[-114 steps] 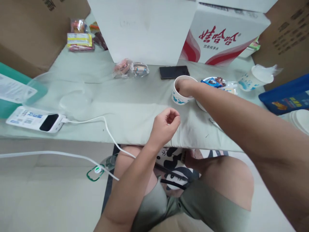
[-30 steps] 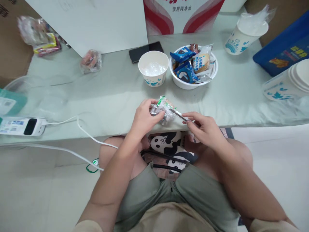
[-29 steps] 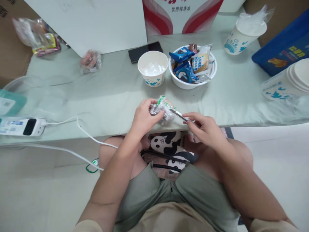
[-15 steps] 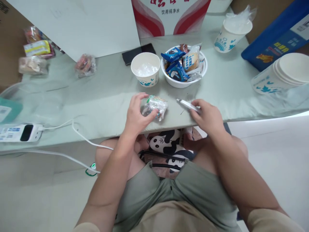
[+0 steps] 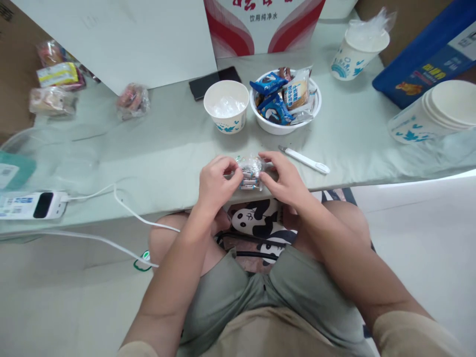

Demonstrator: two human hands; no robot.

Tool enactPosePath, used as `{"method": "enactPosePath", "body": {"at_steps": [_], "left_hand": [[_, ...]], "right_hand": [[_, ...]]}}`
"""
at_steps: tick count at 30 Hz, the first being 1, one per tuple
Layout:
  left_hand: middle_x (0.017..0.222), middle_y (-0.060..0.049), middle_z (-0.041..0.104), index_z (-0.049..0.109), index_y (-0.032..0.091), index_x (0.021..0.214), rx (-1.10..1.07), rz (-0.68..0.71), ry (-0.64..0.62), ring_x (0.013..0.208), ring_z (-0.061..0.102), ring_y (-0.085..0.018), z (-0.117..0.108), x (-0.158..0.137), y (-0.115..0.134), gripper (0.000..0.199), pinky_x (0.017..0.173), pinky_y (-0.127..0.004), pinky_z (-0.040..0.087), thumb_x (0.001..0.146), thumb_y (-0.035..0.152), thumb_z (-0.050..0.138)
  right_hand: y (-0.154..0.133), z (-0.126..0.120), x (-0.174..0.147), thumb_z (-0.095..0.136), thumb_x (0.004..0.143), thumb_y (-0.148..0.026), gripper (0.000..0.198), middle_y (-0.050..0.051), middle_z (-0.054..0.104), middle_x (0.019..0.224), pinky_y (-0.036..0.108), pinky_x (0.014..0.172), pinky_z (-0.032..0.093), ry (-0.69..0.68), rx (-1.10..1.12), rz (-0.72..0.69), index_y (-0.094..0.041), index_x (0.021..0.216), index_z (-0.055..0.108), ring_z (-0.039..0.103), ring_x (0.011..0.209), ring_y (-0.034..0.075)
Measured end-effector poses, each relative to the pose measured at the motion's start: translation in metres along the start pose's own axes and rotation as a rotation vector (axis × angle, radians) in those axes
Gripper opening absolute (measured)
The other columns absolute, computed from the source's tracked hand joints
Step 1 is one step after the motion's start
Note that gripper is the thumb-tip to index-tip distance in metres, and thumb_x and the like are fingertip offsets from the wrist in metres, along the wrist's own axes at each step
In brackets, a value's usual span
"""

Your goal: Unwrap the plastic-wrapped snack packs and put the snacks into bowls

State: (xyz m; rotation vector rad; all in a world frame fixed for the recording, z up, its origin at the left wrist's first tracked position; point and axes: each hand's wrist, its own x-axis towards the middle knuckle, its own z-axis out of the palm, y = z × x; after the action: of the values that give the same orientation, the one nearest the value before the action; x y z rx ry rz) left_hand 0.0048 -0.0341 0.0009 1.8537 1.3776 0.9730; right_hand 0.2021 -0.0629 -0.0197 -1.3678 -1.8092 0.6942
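Observation:
A small bundle in clear plastic wrap (image 5: 251, 172), with several thin striped pieces inside, lies near the table's front edge. From its left side my left hand (image 5: 219, 181) pinches the wrap between thumb and fingers. My right hand (image 5: 284, 179) grips the opposite side, thumb in front and fingers behind. To the right of that hand a white utility knife (image 5: 305, 159) rests on the table, touched by neither hand. Just beyond the bundle stand a paper cup (image 5: 226, 108) with clear plastic inside and a white bowl (image 5: 277, 129) heaped with wrapped snacks.
A black phone (image 5: 213, 83) lies behind the cup. Wrapped snacks (image 5: 55, 74) and a plastic-wrapped item (image 5: 133, 101) are at left. A white power bank (image 5: 46, 204) trails cables over the front edge. Stacked paper cups (image 5: 412, 124) and a blue bag (image 5: 420, 59) stand at right.
My right hand has let go of the utility knife, leaving it on the table, and moved left to the wrapped bundle. My left hand has closed on the bundle, which has turned slightly.

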Motion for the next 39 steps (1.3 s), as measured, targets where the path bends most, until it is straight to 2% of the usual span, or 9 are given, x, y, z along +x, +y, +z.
{"method": "enactPosePath", "body": {"at_steps": [4, 7, 13, 16, 20, 24, 28, 33, 39], "left_hand": [[0.071, 0.002, 0.065, 0.058, 0.022, 0.072, -0.334, -0.246, 0.070, 0.064, 0.062, -0.013, 0.002, 0.000, 0.000, 0.013, 0.065, -0.028, 0.054, 0.077, 0.031, 0.066], [0.072, 0.002, 0.067, 0.053, 0.022, 0.070, -0.558, -0.361, 0.185, 0.070, 0.068, -0.014, 0.001, 0.004, 0.000, 0.015, 0.069, -0.027, 0.058, 0.072, 0.028, 0.067], [0.071, 0.003, 0.060, 0.048, 0.022, 0.072, -0.627, -0.535, 0.278, 0.068, 0.067, -0.011, -0.012, 0.014, -0.011, 0.014, 0.061, -0.020, 0.053, 0.070, 0.023, 0.061], [0.088, 0.001, 0.064, 0.052, 0.025, 0.087, -0.575, -0.522, 0.202, 0.078, 0.070, -0.013, -0.019, 0.016, -0.018, 0.019, 0.059, -0.021, 0.051, 0.071, 0.024, 0.062], [0.112, -0.004, 0.070, 0.059, 0.026, 0.102, -0.489, -0.318, 0.078, 0.100, 0.070, -0.018, -0.017, 0.014, -0.016, 0.034, 0.076, -0.026, 0.056, 0.073, 0.038, 0.070], [0.082, -0.001, 0.070, 0.067, 0.021, 0.085, -0.336, -0.206, 0.018, 0.077, 0.065, -0.015, -0.008, 0.010, -0.012, 0.023, 0.071, -0.027, 0.053, 0.073, 0.038, 0.076], [0.066, 0.002, 0.063, 0.062, 0.021, 0.072, -0.444, -0.317, 0.205, 0.062, 0.062, -0.013, -0.008, 0.013, -0.014, 0.013, 0.058, -0.025, 0.050, 0.083, 0.028, 0.063], [0.068, 0.002, 0.062, 0.058, 0.021, 0.073, -0.581, -0.504, 0.252, 0.059, 0.065, -0.012, -0.015, 0.020, -0.016, 0.014, 0.056, -0.023, 0.051, 0.087, 0.024, 0.061], [0.068, 0.002, 0.061, 0.058, 0.021, 0.072, -0.549, -0.533, 0.325, 0.060, 0.066, -0.012, -0.024, 0.021, -0.016, 0.016, 0.056, -0.022, 0.051, 0.087, 0.024, 0.062]], "right_hand": [[-0.003, 0.003, 0.003, 0.068, 0.085, -0.033, 0.041, 0.014, 0.064, 0.136, 0.049, 0.112, 0.046, -0.035, 0.041, -0.091, -0.023, 0.124, 0.063, 0.060, 0.128, 0.030], [-0.001, 0.002, 0.005, 0.069, 0.085, -0.032, 0.029, 0.011, 0.070, 0.123, 0.047, 0.105, 0.048, -0.015, 0.045, -0.069, -0.024, 0.112, 0.064, 0.064, 0.117, 0.029], [0.008, -0.005, 0.004, 0.068, 0.086, -0.031, 0.011, 0.009, 0.067, 0.111, 0.042, 0.094, 0.051, 0.018, 0.090, 0.023, -0.023, 0.089, 0.062, 0.063, 0.108, 0.026], [0.011, -0.006, 0.001, 0.065, 0.087, -0.028, 0.008, 0.008, 0.066, 0.105, 0.041, 0.094, 0.051, 0.008, 0.086, 0.050, -0.023, 0.092, 0.063, 0.063, 0.101, 0.024], [0.008, -0.007, 0.000, 0.064, 0.088, -0.026, 0.038, 0.006, 0.068, 0.100, 0.043, 0.093, 0.051, -0.075, 0.047, 0.004, -0.025, 0.125, 0.065, 0.062, 0.095, 0.025], [0.005, -0.007, 0.000, 0.068, 0.087, -0.029, 0.023, 0.005, 0.070, 0.095, 0.042, 0.089, 0.051, -0.093, 0.048, -0.019, -0.025, 0.109, 0.070, 0.064, 0.091, 0.024], [0.006, -0.007, 0.000, 0.070, 0.086, -0.031, 0.007, 0.006, 0.072, 0.097, 0.044, 0.096, 0.051, -0.061, 0.111, 0.015, -0.025, 0.085, 0.067, 0.068, 0.106, 0.027], [0.008, -0.013, 0.000, 0.071, 0.084, -0.035, 0.014, 0.006, 0.075, 0.101, 0.048, 0.104, 0.050, -0.010, 0.213, 0.079, -0.025, 0.079, 0.062, 0.068, 0.119, 0.029], [0.010, -0.026, -0.002, 0.072, 0.082, -0.037, 0.016, 0.004, 0.077, 0.090, 0.044, 0.088, 0.058, 0.076, 0.235, 0.232, -0.024, 0.080, 0.063, 0.074, 0.090, 0.024]]}}
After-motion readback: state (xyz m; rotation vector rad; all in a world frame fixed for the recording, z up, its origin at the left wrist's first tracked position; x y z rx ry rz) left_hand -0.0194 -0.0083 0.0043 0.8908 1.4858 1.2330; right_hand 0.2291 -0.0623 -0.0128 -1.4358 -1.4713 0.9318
